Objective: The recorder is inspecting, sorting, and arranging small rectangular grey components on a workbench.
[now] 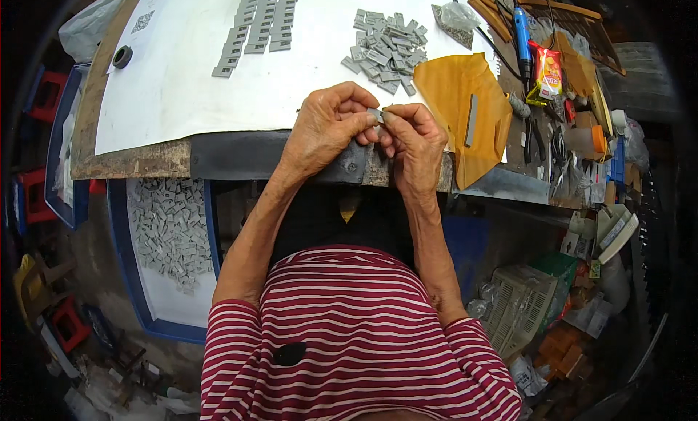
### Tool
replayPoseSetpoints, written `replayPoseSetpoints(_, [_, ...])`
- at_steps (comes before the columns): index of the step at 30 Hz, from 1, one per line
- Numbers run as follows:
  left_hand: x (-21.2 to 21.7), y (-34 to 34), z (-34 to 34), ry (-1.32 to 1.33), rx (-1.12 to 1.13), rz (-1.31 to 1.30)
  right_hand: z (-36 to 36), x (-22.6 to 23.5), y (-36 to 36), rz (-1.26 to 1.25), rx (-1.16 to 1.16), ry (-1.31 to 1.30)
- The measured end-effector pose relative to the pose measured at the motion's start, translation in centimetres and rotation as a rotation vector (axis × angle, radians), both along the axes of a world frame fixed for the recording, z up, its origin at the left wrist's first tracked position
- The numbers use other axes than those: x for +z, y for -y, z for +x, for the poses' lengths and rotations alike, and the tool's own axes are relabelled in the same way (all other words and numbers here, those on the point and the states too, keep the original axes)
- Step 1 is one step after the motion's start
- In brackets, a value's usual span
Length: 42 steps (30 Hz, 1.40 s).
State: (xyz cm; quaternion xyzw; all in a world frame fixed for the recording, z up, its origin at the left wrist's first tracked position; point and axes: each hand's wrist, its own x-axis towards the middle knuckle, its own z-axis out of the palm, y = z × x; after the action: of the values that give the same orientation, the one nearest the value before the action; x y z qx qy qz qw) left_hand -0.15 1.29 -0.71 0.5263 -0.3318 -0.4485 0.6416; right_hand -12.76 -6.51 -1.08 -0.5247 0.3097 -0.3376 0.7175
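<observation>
At the near edge of the surface (145, 158), the small grey piece (375, 115) is sitting between both hands, long axis apparently running left-right. The left hand (323, 131) is pinching its left end, the right hand (418, 141) its right; each grip is narrow. The loose pile (387, 51) is lying beyond, slightly right, nearer the right hand; ordered rows (256, 32) are lying farther left.

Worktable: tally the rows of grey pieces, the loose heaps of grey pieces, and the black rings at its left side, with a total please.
Rows of grey pieces: 3
Loose heap of grey pieces: 1
Black ring: 1
Total: 5
</observation>
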Motion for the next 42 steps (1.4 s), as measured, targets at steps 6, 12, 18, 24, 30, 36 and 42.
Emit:
replayPoseSetpoints(6, [-0.3,0.0,0.1,-0.041,-0.019,-0.034,0.1,0.4,0.1,0.066,0.036,-0.027])
replayPoseSetpoints(12, [-0.3,0.0,0.0,-0.037,-0.008,-0.030,0.5,-0.1,-0.3,0.020,-0.025,-0.030])
replayPoseSetpoints(18, [-0.1,-0.1,-0.3,0.060,-0.026,0.024,0.7,-0.5,-0.6,-0.125,-0.110,-0.151])
replayPoseSetpoints(24, [-0.1,-0.2,-1.0,0.163,0.020,0.003,0.3,0.2,-0.3,-0.143,-0.120,-0.142])
replayPoseSetpoints(30, [0.3,-0.2,-1.0,0.374,0.078,0.044,0.0,0.9,-0.1,-0.005,-0.045,0.021])
replayPoseSetpoints(36, [0.3,-0.1,-1.0,0.513,0.132,0.014,0.0,0.4,0.3,0.024,-0.015,0.107])
replayPoseSetpoints(42, [1.1,-0.9,-0.3,0.573,0.150,0.082,0.1,-0.2,0.3,0.023,-0.029,0.093])
